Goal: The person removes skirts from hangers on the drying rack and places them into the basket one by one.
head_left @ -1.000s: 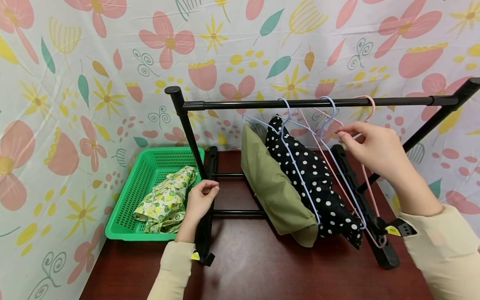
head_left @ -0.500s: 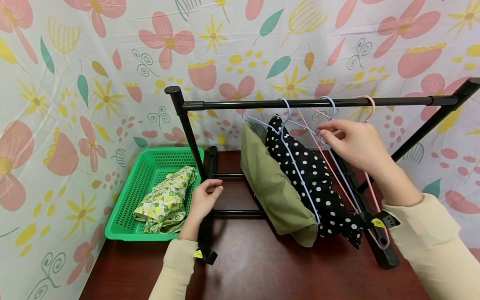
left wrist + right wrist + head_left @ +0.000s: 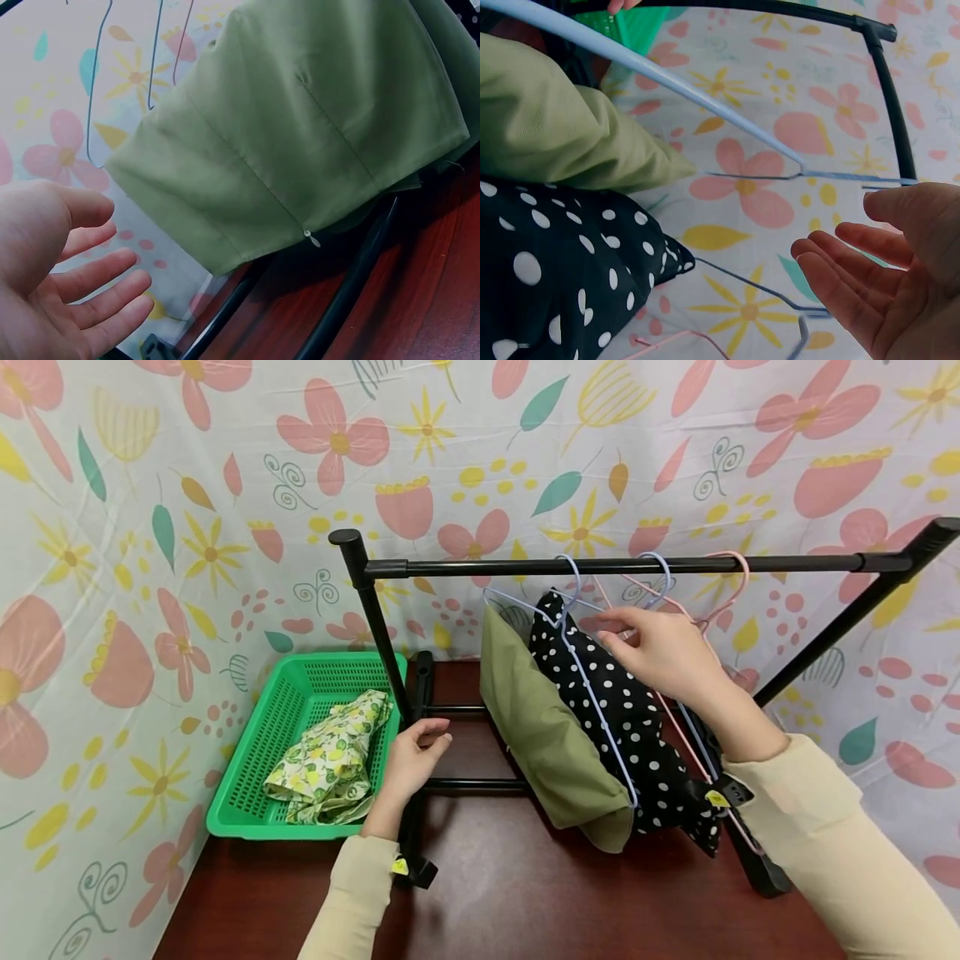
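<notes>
My right hand is held among the hangers below the rack's bar, its fingers loosely bent and holding nothing. Left of it, an olive-green garment with a small zip pull and a black garment with white dots hang from blue hangers. One blue hook and another blue hook sit over the bar; a pink hanger hangs farther right. In the left wrist view, my left hand is relaxed beside the green garment, touching nothing. The head view places that hand by the rack's left post.
A black clothes rack stands on a dark red table. Left of it, a green basket holds a bunched lemon-print cloth. Behind hangs a floral curtain. Lower rack bars run near the tabletop.
My right hand has moved left along the bar, from beside the pink hanger, past the right blue hanger, towards the dotted garment. My left hand has shifted slightly right.
</notes>
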### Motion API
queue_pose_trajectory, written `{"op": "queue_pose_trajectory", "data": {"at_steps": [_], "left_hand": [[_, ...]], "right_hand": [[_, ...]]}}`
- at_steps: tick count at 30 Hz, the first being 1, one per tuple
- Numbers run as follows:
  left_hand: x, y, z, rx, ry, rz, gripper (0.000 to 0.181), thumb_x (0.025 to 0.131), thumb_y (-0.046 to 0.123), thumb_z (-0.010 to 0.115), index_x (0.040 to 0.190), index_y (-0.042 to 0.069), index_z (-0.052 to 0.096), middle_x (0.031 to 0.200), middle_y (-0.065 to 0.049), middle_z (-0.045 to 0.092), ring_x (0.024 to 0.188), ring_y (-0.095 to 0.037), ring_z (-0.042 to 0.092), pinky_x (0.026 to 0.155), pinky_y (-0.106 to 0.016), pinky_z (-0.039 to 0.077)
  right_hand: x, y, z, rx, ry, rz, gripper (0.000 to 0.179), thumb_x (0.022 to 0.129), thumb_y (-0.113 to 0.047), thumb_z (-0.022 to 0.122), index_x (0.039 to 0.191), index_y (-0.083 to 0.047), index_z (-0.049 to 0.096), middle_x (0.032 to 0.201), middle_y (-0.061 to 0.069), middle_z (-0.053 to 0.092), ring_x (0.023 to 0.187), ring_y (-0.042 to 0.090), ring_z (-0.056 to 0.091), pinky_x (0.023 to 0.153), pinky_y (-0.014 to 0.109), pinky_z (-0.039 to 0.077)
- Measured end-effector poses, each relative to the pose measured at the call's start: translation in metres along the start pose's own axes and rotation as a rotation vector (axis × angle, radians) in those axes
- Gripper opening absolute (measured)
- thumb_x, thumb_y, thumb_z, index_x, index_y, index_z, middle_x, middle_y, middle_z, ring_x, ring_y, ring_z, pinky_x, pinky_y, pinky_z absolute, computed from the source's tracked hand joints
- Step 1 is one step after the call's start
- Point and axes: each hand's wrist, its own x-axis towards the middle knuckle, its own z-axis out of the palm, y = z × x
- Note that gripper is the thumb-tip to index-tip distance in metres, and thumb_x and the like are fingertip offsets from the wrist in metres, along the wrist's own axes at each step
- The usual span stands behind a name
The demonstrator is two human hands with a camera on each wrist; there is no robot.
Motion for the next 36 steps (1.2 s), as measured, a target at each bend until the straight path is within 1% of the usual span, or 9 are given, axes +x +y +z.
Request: {"op": "queue_pose_trajectory", "data": {"at_steps": [5, 10, 18, 22, 25, 28, 30, 32, 36], "left_hand": [[-0.001, -0.002, 0.004, 0.017, -0.021, -0.011, 0.022, 0.088, 0.024, 0.063, 0.11, 0.023, 0.065, 0.112, 0.0, 0.064, 0.097, -0.016, 0.063, 0.076, -0.034, 0.052], [-0.001, -0.004, 0.008, -0.005, -0.03, 0.004, 0.023, 0.088, 0.022, 0.063, 0.11, 0.019, 0.065, 0.113, -0.006, 0.064, 0.097, -0.022, 0.064, 0.077, -0.037, 0.052], [-0.003, -0.006, 0.012, -0.014, -0.044, -0.002, 0.023, 0.087, 0.02, 0.064, 0.11, 0.018, 0.065, 0.112, -0.006, 0.065, 0.098, -0.022, 0.064, 0.08, -0.037, 0.052], [-0.004, -0.007, 0.013, 0.002, -0.051, -0.013, 0.023, 0.087, 0.02, 0.064, 0.11, 0.019, 0.065, 0.113, -0.004, 0.065, 0.098, -0.02, 0.064, 0.079, -0.036, 0.052], [-0.004, -0.008, 0.013, 0.008, -0.051, -0.014, 0.023, 0.087, 0.02, 0.064, 0.11, 0.019, 0.066, 0.114, -0.004, 0.064, 0.098, -0.021, 0.064, 0.079, -0.036, 0.052], [-0.005, -0.009, 0.014, 0.005, -0.049, -0.009, 0.023, 0.087, 0.019, 0.065, 0.11, 0.018, 0.066, 0.115, -0.007, 0.064, 0.099, -0.022, 0.063, 0.079, -0.038, 0.052], [-0.004, -0.01, 0.014, 0.002, -0.051, -0.009, 0.023, 0.087, 0.02, 0.064, 0.11, 0.018, 0.066, 0.116, -0.009, 0.063, 0.099, -0.022, 0.063, 0.08, -0.038, 0.052], [-0.004, -0.011, 0.016, -0.003, -0.054, -0.014, 0.023, 0.087, 0.02, 0.064, 0.11, 0.018, 0.066, 0.116, -0.009, 0.063, 0.1, -0.023, 0.063, 0.081, -0.038, 0.051], [-0.002, -0.015, 0.019, -0.014, -0.048, -0.026, 0.023, 0.087, 0.017, 0.065, 0.109, 0.018, 0.066, 0.113, -0.007, 0.064, 0.099, -0.024, 0.063, 0.081, -0.038, 0.051]], "right_hand": [[0.008, -0.003, 0.009, 0.016, -0.044, 0.018, 0.027, 0.091, -0.026, 0.055, 0.112, -0.01, 0.064, 0.094, 0.012, 0.07, 0.077, 0.026, 0.068, 0.068, 0.045, 0.049], [0.016, -0.004, 0.016, 0.033, -0.1, 0.044, 0.032, 0.091, -0.03, 0.055, 0.115, -0.01, 0.063, 0.097, 0.009, 0.069, 0.08, 0.024, 0.068, 0.074, 0.044, 0.048], [0.025, -0.006, 0.026, 0.001, -0.127, 0.067, 0.035, 0.089, -0.034, 0.056, 0.117, -0.013, 0.062, 0.096, 0.006, 0.07, 0.081, 0.026, 0.065, 0.07, 0.044, 0.046], [0.03, -0.006, 0.029, -0.004, -0.15, 0.08, 0.038, 0.089, -0.034, 0.057, 0.117, -0.01, 0.062, 0.092, 0.007, 0.07, 0.078, 0.027, 0.064, 0.068, 0.044, 0.046], [0.034, -0.006, 0.032, -0.012, -0.167, 0.085, 0.039, 0.089, -0.034, 0.057, 0.117, -0.008, 0.062, 0.092, 0.008, 0.07, 0.079, 0.027, 0.064, 0.07, 0.043, 0.047], [0.038, -0.008, 0.034, -0.02, -0.178, 0.086, 0.034, 0.088, -0.033, 0.057, 0.111, -0.008, 0.064, 0.092, 0.009, 0.07, 0.081, 0.028, 0.065, 0.071, 0.044, 0.048], [0.041, -0.011, 0.034, -0.022, -0.179, 0.082, 0.031, 0.088, -0.033, 0.057, 0.104, -0.008, 0.065, 0.091, 0.009, 0.071, 0.079, 0.028, 0.065, 0.07, 0.044, 0.048], [0.042, -0.013, 0.034, -0.025, -0.178, 0.085, 0.029, 0.088, -0.033, 0.057, 0.097, -0.007, 0.067, 0.088, 0.009, 0.071, 0.071, 0.026, 0.065, 0.068, 0.044, 0.048], [0.046, -0.016, 0.036, -0.039, -0.175, 0.098, 0.03, 0.088, -0.033, 0.057, 0.083, -0.007, 0.07, 0.074, 0.007, 0.07, 0.053, 0.021, 0.058, 0.057, 0.04, 0.045]]}}
